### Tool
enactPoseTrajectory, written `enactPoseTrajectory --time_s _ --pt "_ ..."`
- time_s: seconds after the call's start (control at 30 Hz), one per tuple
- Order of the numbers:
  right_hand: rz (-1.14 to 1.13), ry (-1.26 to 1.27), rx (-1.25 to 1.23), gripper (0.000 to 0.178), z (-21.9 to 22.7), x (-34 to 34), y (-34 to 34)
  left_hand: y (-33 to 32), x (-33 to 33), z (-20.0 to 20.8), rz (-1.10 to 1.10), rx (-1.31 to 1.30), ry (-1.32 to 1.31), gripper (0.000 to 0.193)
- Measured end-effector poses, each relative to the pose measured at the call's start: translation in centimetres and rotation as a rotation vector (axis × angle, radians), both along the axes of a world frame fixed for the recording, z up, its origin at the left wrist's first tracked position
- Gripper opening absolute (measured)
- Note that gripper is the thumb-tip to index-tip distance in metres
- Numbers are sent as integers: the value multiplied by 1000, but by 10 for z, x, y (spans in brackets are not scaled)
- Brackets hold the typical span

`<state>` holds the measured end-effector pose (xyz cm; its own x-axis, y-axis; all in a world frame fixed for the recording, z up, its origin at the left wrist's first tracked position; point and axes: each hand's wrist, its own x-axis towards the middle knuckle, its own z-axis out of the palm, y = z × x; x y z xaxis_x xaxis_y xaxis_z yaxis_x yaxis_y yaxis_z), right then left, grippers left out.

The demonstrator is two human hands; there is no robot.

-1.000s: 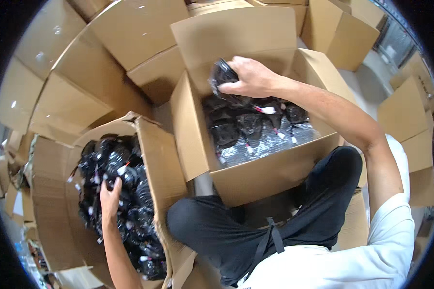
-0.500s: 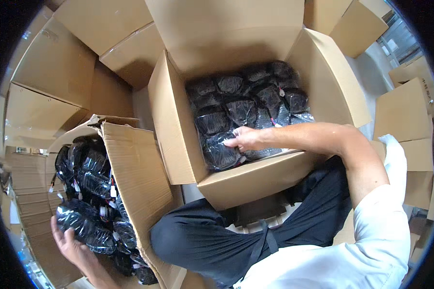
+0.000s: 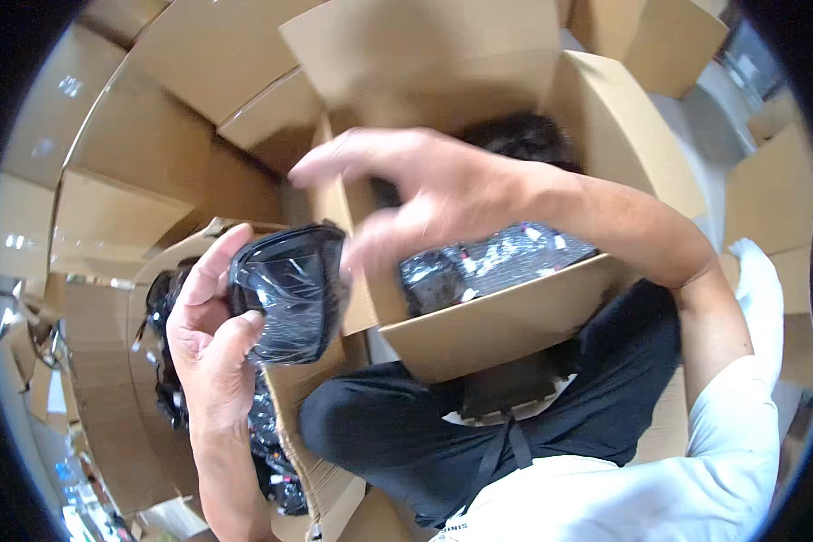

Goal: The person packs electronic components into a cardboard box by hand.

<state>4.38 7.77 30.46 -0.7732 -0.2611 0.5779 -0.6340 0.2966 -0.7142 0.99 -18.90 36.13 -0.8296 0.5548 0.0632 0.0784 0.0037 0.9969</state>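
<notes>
A black rounded part (image 3: 291, 294) in clear plastic wrap is gripped by my left hand (image 3: 215, 348), held up above the edge of the worn carton (image 3: 104, 388) on my left. My right hand (image 3: 429, 194) is spread, its fingers apart and somewhat blurred, just right of that part and over the near-left side of the open carton (image 3: 506, 318) in front of me. Inside this front carton lie several similar wrapped black parts (image 3: 434, 282); my right hand and forearm hide many of them. More wrapped black parts (image 3: 285, 488) with small white connectors fill the left carton.
Closed cartons (image 3: 203, 59) are stacked at the far left, and others (image 3: 772, 194) stand on the right. The front carton's flaps (image 3: 637, 135) stand up and outward. My bent legs (image 3: 379, 434) are close against both open cartons.
My left hand has risen from the left carton with a wrapped black part. My right hand has let go of the part in the front carton and swung up and left, opening.
</notes>
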Motion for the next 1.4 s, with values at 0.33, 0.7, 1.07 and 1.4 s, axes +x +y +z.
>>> enactPoseTrajectory --time_s 0.33,0.7,1.07,1.4 --pt "-134 -869 657 59 -74 9 101 0 -35 -6 33 -456 312 64" --pt "-214 -1526 419 72 -239 52 108 -202 -26 -13 739 -495 127 51" --pt "-451 -1244 434 31 -240 41 129 -334 -44 -127 611 -1330 375 101" --pt "-135 -1010 757 42 -238 63 129 -320 -94 -102 -383 -1763 539 116"
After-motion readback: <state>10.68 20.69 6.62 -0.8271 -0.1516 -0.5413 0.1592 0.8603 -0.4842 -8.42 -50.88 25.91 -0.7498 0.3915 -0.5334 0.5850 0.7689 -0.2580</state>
